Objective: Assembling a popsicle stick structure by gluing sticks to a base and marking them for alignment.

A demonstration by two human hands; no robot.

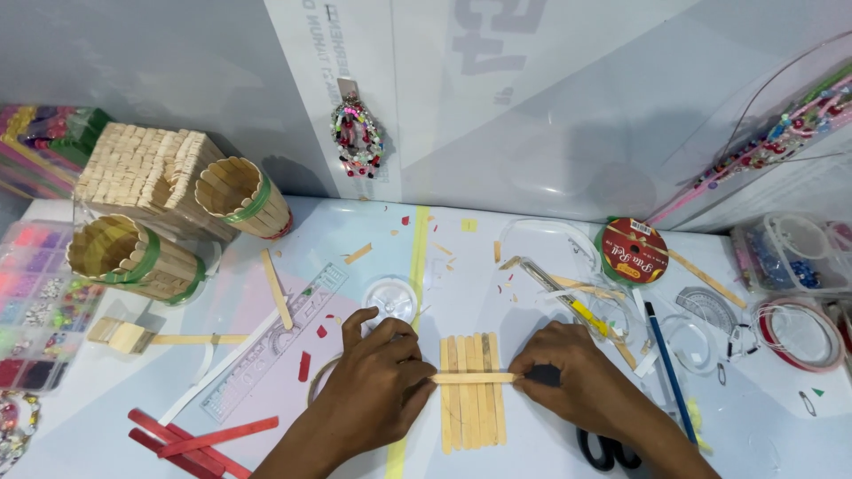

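Centrally, on the desk (532, 266): six craft sticks (471, 390) side by side, one cross stick (473, 378) laid over them. Left hand (377, 390) and right hand (577, 381) fingers pinch its two ends. Two stick-built cups (244, 197) upper left; three red sticks (191, 441) lower left.

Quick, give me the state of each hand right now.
Left hand: closed, pinching the left end of the pale wooden craft stick laid across the row of sticks.
Right hand: closed, pinching its right end.

cross stick (473, 378) on stick row (472, 404); ruler (275, 337) left; scissors (606, 449) right
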